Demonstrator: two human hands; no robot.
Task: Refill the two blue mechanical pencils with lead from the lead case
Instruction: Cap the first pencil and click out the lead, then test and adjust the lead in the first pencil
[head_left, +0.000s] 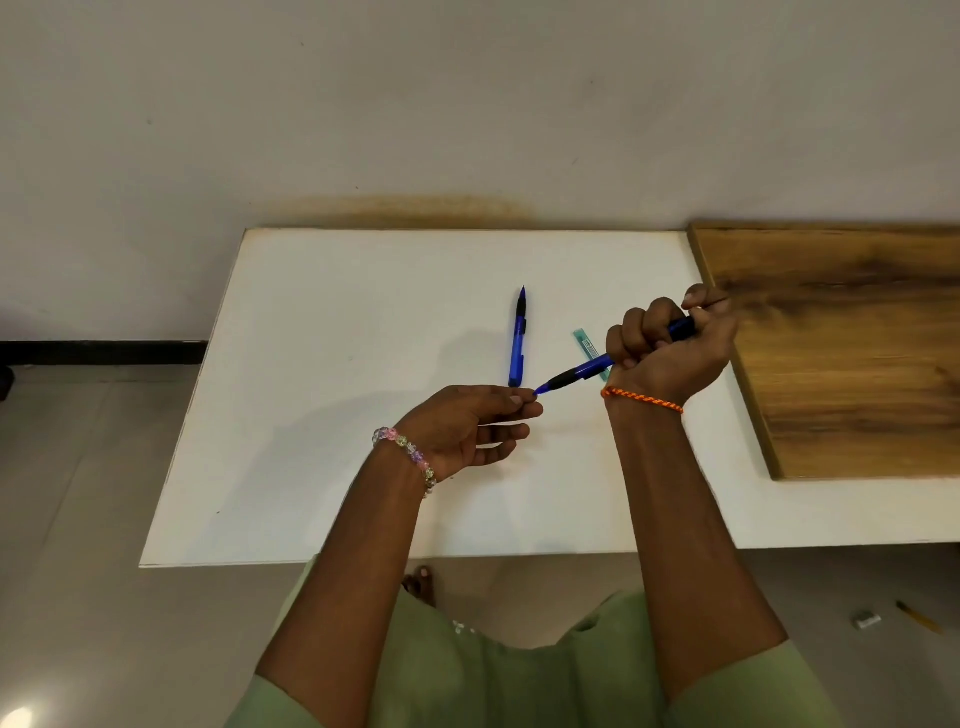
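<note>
Item: blue mechanical pencil (597, 366), clenched in right hand (670, 348), tip pinched by left hand (467, 421) fingertips (524, 397); refill seemingly under way. Second blue pencil (518, 338) lies on white desk (337, 389), apparently untouched. Lead case (587, 345) on desk, partly hidden behind right hand.

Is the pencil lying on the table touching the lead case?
Apart. The head view shows bare white table between the lying pencil and the lead case.
</note>
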